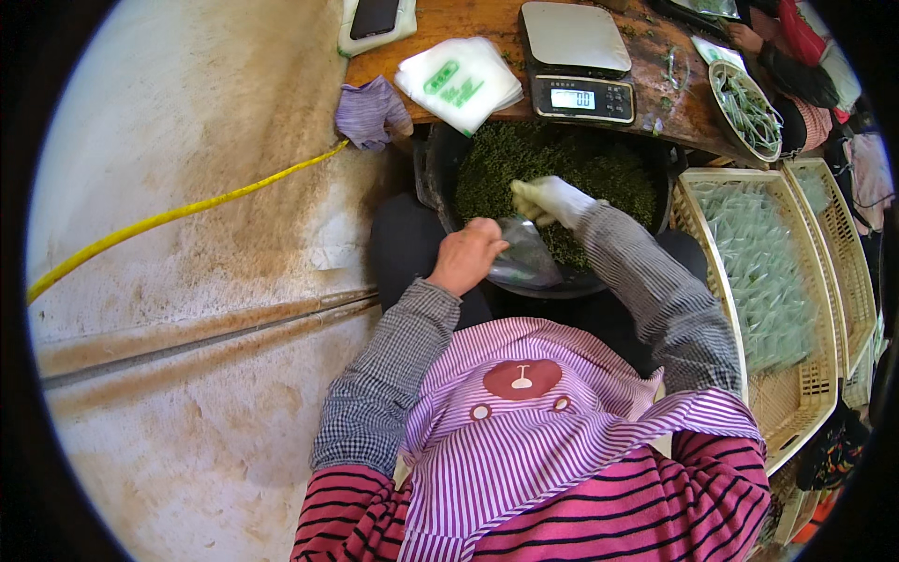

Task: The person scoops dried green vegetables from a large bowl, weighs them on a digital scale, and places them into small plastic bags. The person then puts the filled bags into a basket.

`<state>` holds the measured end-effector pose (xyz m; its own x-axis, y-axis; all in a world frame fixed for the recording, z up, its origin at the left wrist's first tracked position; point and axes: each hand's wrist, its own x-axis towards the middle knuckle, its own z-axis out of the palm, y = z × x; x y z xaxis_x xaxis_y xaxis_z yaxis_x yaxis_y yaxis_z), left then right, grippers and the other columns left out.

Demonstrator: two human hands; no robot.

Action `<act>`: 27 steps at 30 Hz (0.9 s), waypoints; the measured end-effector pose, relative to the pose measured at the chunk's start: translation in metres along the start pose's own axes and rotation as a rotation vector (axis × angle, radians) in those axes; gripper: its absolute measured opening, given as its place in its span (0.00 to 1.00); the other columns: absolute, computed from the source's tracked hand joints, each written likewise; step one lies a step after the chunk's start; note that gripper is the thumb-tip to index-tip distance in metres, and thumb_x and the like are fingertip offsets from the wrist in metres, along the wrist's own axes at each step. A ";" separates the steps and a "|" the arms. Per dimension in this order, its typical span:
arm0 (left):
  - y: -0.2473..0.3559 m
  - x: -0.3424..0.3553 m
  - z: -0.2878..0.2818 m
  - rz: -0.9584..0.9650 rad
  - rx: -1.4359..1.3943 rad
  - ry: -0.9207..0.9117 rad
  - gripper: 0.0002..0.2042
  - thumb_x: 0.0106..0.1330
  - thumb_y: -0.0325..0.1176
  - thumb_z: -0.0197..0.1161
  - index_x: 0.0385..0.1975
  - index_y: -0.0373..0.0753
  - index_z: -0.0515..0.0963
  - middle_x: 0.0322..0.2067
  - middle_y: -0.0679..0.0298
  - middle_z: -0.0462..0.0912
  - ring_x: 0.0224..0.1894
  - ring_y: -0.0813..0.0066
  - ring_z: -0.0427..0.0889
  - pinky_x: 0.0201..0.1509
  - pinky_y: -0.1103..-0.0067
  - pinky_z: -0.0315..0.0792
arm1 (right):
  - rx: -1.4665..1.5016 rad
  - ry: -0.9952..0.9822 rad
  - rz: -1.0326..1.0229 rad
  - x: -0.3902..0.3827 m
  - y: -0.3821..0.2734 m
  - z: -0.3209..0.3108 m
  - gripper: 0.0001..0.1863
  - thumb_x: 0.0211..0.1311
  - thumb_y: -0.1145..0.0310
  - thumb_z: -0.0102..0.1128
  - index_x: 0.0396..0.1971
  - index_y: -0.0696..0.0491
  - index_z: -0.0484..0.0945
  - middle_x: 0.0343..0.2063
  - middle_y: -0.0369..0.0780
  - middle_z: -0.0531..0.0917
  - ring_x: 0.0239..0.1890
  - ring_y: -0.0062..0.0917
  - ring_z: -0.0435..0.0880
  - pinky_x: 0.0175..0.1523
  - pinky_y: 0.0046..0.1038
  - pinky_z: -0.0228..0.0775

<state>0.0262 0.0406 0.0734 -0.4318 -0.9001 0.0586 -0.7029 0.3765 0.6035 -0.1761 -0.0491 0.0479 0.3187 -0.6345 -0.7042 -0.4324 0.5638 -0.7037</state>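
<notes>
Between my knees stands a black tub (433, 178) filled with small green berry-like grains (609, 178). At its near edge my bare left hand (468, 253) pinches the mouth of a clear plastic bag (526, 258), which hangs over the rim. My right hand (551, 199), in a pale glove, is above the grains just beyond the bag's mouth. Its fingers are curled together, and what lies inside them is hidden.
A wooden table (646, 56) beyond the tub bears a digital scale (576, 37), stacked plastic bags (459, 82) and a basket of green stems (746, 110). Plastic crates (810, 412) with filled clear bags (754, 272) stand right. Left runs a yellow hose (187, 199). Another person's hand (744, 37) shows far right.
</notes>
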 end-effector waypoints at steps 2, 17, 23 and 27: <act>-0.008 -0.008 -0.017 -0.246 -0.172 -0.026 0.09 0.62 0.30 0.61 0.27 0.38 0.66 0.21 0.60 0.77 0.16 0.72 0.77 0.19 0.75 0.70 | -0.282 0.159 0.119 0.038 -0.013 0.014 0.41 0.56 0.38 0.53 0.59 0.59 0.67 0.53 0.48 0.74 0.52 0.38 0.76 0.54 0.36 0.71; -0.019 0.003 -0.038 -0.307 0.090 0.280 0.07 0.65 0.32 0.55 0.38 0.40 0.67 0.33 0.57 0.79 0.35 0.54 0.79 0.34 0.65 0.72 | -0.753 -0.046 0.155 -0.028 0.034 0.057 0.43 0.55 0.36 0.51 0.68 0.37 0.52 0.69 0.46 0.48 0.70 0.42 0.48 0.67 0.49 0.53; -0.022 0.015 0.006 -0.205 0.079 0.395 0.06 0.62 0.34 0.59 0.30 0.39 0.78 0.35 0.60 0.79 0.33 0.59 0.80 0.37 0.70 0.74 | -0.598 0.090 0.131 -0.001 0.072 0.080 0.41 0.51 0.39 0.59 0.64 0.45 0.63 0.67 0.44 0.54 0.66 0.40 0.59 0.65 0.38 0.59; -0.024 0.015 0.028 -0.173 0.124 0.237 0.04 0.59 0.30 0.62 0.28 0.37 0.81 0.51 0.61 0.77 0.28 0.65 0.82 0.34 0.72 0.77 | 0.341 0.231 0.030 -0.018 0.073 0.055 0.28 0.55 0.55 0.60 0.54 0.54 0.72 0.55 0.45 0.72 0.57 0.33 0.71 0.60 0.31 0.63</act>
<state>0.0205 0.0243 0.0372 -0.1662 -0.9737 0.1559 -0.8242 0.2239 0.5202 -0.1670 0.0326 0.0038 0.0961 -0.6951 -0.7125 -0.1216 0.7022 -0.7015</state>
